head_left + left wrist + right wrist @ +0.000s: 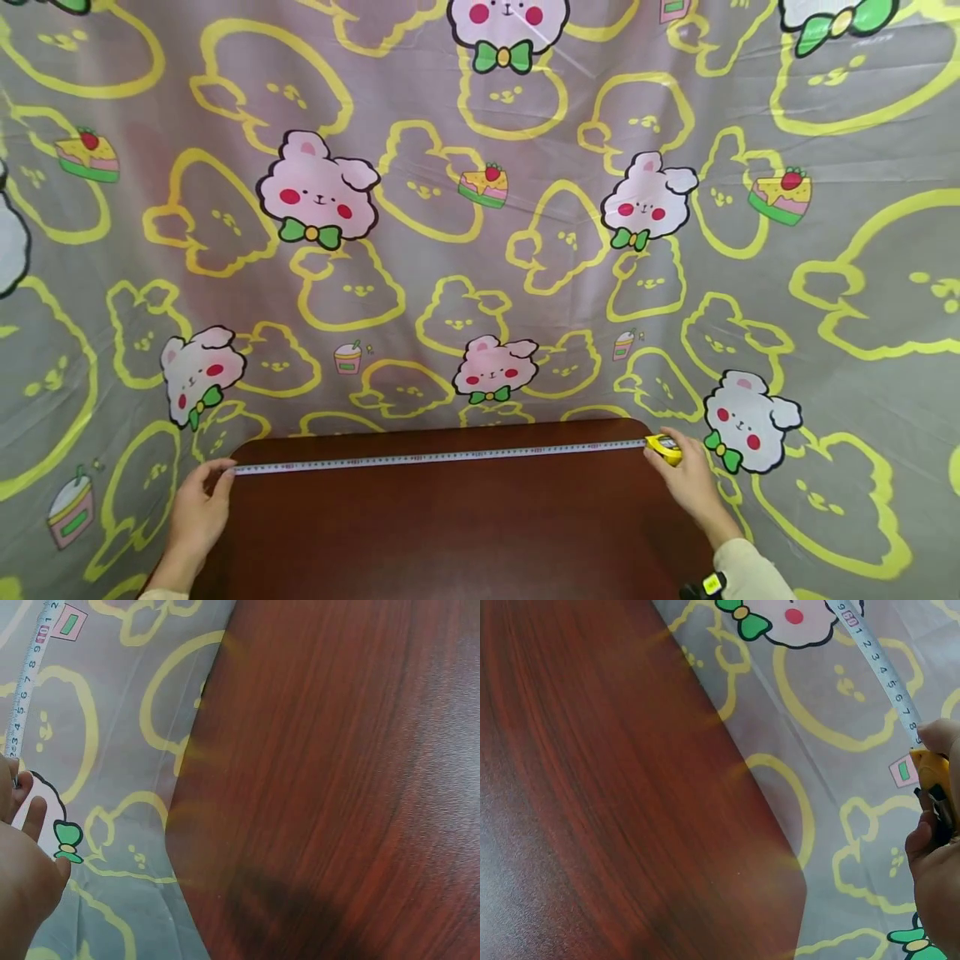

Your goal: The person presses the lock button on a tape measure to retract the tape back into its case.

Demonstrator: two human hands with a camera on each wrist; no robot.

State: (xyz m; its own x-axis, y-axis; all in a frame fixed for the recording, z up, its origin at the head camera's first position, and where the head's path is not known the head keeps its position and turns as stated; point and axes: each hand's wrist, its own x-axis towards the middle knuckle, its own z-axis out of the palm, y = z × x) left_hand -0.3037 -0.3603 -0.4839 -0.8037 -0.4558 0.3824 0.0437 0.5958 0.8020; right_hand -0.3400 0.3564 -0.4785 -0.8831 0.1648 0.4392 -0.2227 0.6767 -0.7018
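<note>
A yellow tape measure [664, 449] is gripped in my right hand [693, 483], near the table's far right corner. Its white blade [442, 456] runs out leftward, nearly straight, along the far side of the table. At the blade's left end, my left hand [198, 512] pinches the tip between thumb and fingers. The left wrist view shows low numbers on the blade [28, 682] close to those fingers. In the right wrist view, the tape case [932, 780] sits in the palm, partly hidden by the hand, with the thumb at the blade's mouth.
A dark red-brown wooden table [450, 533] with rounded far corners lies below the hands. Around it hangs a grey curtain [420, 250] printed with yellow outlines and white rabbits. A dark band with a yellow-green face [712, 583] is on the right wrist.
</note>
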